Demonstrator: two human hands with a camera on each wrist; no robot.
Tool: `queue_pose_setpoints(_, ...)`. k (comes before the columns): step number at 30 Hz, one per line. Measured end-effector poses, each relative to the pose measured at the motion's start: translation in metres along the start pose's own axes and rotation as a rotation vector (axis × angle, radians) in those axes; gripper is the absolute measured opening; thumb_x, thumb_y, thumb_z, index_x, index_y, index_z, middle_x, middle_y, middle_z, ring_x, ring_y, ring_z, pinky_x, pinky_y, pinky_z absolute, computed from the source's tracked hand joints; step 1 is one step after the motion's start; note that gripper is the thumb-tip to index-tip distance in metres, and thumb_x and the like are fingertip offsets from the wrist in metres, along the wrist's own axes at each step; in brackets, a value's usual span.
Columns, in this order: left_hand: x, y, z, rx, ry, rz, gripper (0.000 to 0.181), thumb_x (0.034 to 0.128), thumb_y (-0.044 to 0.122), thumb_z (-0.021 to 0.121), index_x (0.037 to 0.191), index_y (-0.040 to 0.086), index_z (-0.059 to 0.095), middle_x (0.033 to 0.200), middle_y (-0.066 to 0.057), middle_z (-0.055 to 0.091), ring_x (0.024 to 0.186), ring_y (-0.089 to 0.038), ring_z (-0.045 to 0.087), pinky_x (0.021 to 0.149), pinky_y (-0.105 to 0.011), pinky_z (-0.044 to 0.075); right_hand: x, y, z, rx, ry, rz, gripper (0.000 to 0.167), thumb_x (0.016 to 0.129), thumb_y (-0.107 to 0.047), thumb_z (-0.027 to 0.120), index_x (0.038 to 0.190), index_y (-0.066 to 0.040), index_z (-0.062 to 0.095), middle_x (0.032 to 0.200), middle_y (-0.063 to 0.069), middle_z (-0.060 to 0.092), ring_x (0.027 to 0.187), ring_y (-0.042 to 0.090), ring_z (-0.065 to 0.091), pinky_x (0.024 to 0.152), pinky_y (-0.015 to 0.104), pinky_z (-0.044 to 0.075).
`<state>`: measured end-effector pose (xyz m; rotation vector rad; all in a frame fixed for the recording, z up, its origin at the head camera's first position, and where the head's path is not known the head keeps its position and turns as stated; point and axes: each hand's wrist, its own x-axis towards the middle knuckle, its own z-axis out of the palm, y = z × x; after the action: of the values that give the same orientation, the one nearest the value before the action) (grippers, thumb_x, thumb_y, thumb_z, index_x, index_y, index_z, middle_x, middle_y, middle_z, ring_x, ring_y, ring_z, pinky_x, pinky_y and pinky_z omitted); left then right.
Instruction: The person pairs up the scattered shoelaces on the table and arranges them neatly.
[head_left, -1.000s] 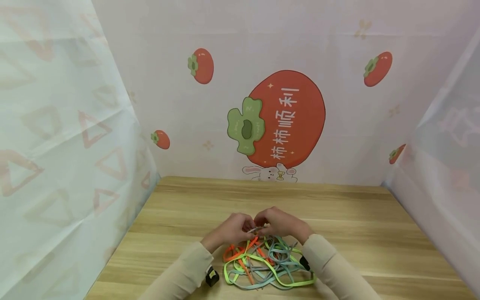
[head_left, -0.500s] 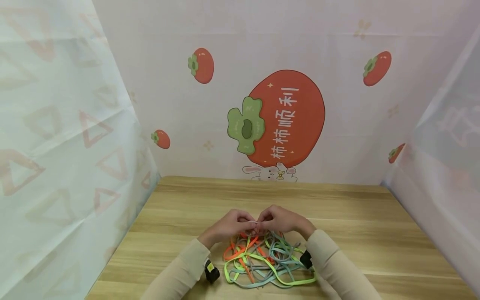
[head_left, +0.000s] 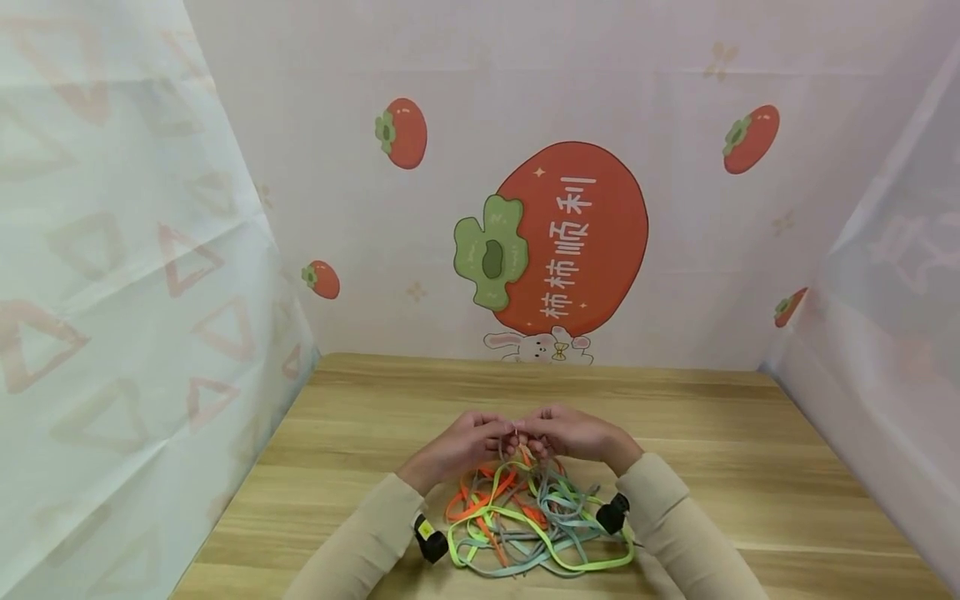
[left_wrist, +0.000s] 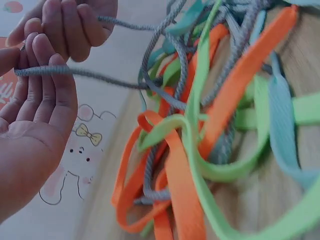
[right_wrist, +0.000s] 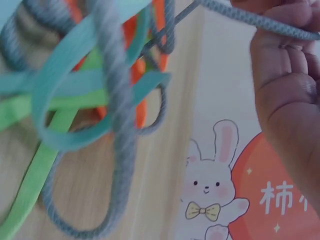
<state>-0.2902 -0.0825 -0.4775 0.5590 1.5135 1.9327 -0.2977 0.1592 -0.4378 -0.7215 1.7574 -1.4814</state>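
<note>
Currently two hands meet above the far edge of one heap of laces on the desk (head_left: 360, 417). The laces come in four colours: orange laces (left_wrist: 240, 85), yellow-green lace (head_left: 600, 566), pale teal lace (left_wrist: 282, 115) and round grey cord (left_wrist: 55, 71). They cross and loop so much that the number of each cannot be told. Two stretches of the grey cord rise from the heap, one to each hand.

The left hand (head_left: 461, 442) comes in from the left, its thumb and fingertips pinching the grey cord, which lies across its fingers. The right hand (head_left: 573, 433) reaches in from the right, fingers curled round the other stretch, and the fingertips of the two hands meet. Both forearms, in two beige sleeves (head_left: 690, 533), slant inward from the near side. Two black wrist devices, a left one (head_left: 432, 542) and a right one (head_left: 613, 514), sit on the inner sides of the wrists.

On the far wall are one large persimmon print (head_left: 600, 250), four small persimmon prints (head_left: 408, 133) and one rabbit print (head_left: 538, 346).
</note>
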Motion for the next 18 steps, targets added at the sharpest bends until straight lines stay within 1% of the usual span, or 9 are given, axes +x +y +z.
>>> queue_pose_setpoints(2, 0.002, 0.004, 0.004, -0.03, -0.026, 0.026, 0.03, 0.1145, 0.017, 0.046, 0.105, 0.014, 0.074, 0.098, 0.003, 0.072, 0.086, -0.007, 0.068, 0.087, -0.025, 0.059, 0.001, -0.004, 0.001, 0.072, -0.017, -0.025, 0.04, 0.117, -0.029, 0.04, 0.1, -0.008, 0.069, 0.076, -0.008, 0.058, 0.065, 0.011, 0.044, 0.062, 0.024, 0.044)
queue_pose_setpoints(4, 0.003, 0.009, 0.006, -0.038, -0.044, 0.051, 0.032, 0.1149, 0.016, 0.043, 0.103, 0.015, 0.073, 0.095, 0.004, 0.071, 0.084, -0.007, 0.066, 0.085, -0.024, 0.059, 0.001, -0.008, 0.002, 0.121, -0.024, -0.044, 0.041, 0.117, -0.029, 0.037, 0.097, -0.01, 0.067, 0.076, -0.008, 0.057, 0.065, 0.009, 0.044, 0.062, 0.022, 0.045)
queue_pose_setpoints(7, 0.003, 0.018, 0.009, -0.034, -0.047, 0.061, 0.034, 0.115, 0.016, 0.042, 0.102, 0.015, 0.073, 0.092, 0.006, 0.07, 0.083, -0.007, 0.065, 0.084, -0.025, 0.057, 0.001, -0.013, 0.002, 0.135, -0.013, -0.054, 0.041, 0.117, -0.03, 0.037, 0.09, -0.013, 0.062, 0.074, -0.008, 0.052, 0.063, 0.009, 0.042, 0.063, 0.023, 0.045)
queue_pose_setpoints(9, 0.002, 0.023, 0.01, -0.013, -0.045, 0.043, 0.033, 0.1153, 0.017, 0.041, 0.102, 0.015, 0.071, 0.092, 0.006, 0.069, 0.083, -0.007, 0.065, 0.085, -0.025, 0.057, -0.001, -0.016, 0.001, 0.121, -0.002, -0.057, 0.041, 0.117, -0.03, 0.037, 0.088, -0.014, 0.059, 0.071, -0.008, 0.049, 0.062, 0.01, 0.04, 0.064, 0.024, 0.045)
queue_pose_setpoints(11, 0.001, 0.028, 0.01, 0.005, -0.05, 0.011, 0.033, 0.1155, 0.018, 0.041, 0.101, 0.014, 0.07, 0.091, 0.006, 0.069, 0.083, -0.007, 0.065, 0.084, -0.025, 0.057, -0.003, -0.018, -0.001, 0.106, 0.006, -0.059, 0.039, 0.117, -0.029, 0.038, 0.087, -0.013, 0.058, 0.07, -0.008, 0.046, 0.062, 0.011, 0.038, 0.064, 0.025, 0.044)
queue_pose_setpoints(15, -0.001, 0.037, 0.006, 0.059, -0.062, -0.048, 0.032, 0.1154, 0.021, 0.042, 0.099, 0.012, 0.068, 0.091, 0.004, 0.068, 0.081, -0.009, 0.064, 0.082, -0.027, 0.056, -0.01, -0.021, -0.007, 0.089, 0.013, -0.065, 0.037, 0.116, -0.028, 0.04, 0.088, -0.012, 0.057, 0.07, -0.007, 0.044, 0.061, 0.012, 0.034, 0.063, 0.026, 0.038)
queue_pose_setpoints(18, -0.002, 0.04, 0.001, 0.101, -0.069, -0.059, 0.03, 0.1154, 0.022, 0.043, 0.1, 0.011, 0.066, 0.092, 0.002, 0.067, 0.081, -0.01, 0.063, 0.082, -0.028, 0.054, -0.016, -0.021, -0.011, 0.086, 0.015, -0.063, 0.036, 0.116, -0.029, 0.042, 0.089, -0.012, 0.058, 0.071, -0.007, 0.044, 0.061, 0.012, 0.032, 0.063, 0.026, 0.035)
